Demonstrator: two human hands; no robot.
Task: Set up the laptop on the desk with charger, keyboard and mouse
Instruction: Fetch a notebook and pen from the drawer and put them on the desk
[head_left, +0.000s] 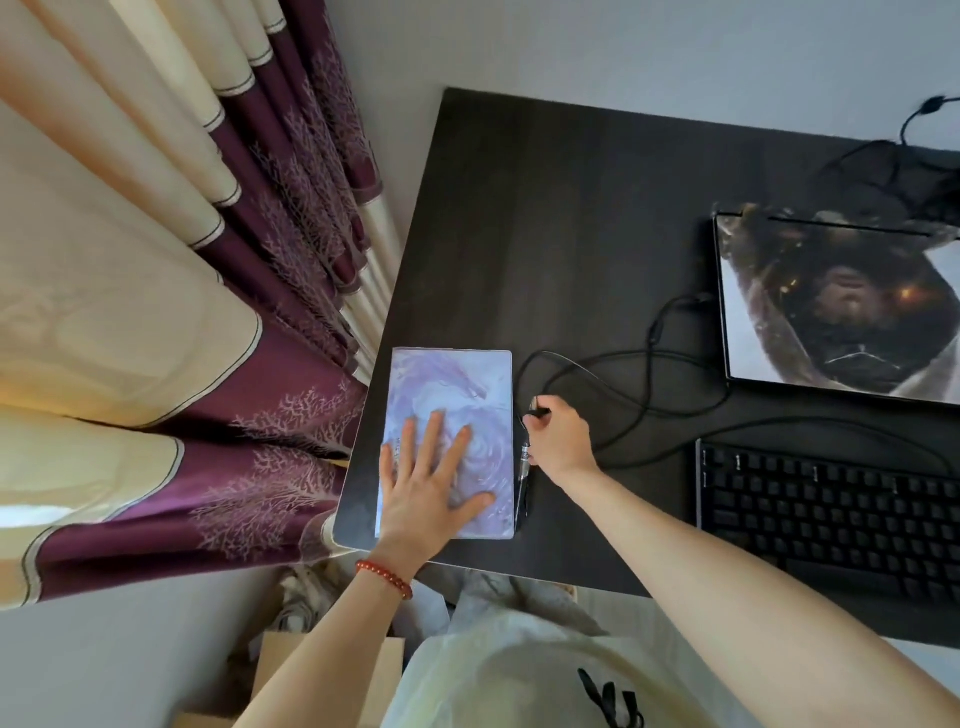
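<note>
A closed laptop (836, 306) with a dark picture on its lid lies at the right of the dark desk (545, 218). In front of it sits a black keyboard (831, 519). A black cable (639, 364) loops between them. My left hand (431, 478) rests flat, fingers spread, on a lilac patterned notebook (452, 384) at the desk's left front corner. My right hand (558, 441) is closed around a small black plug end of the cable, just right of the notebook. No mouse is visible.
A pen (523, 483) lies along the notebook's right edge, under my right hand. More black cables (893, 171) trail at the desk's far right. Purple and cream curtains (182, 312) hang to the left. A cardboard box (280, 670) stands on the floor below.
</note>
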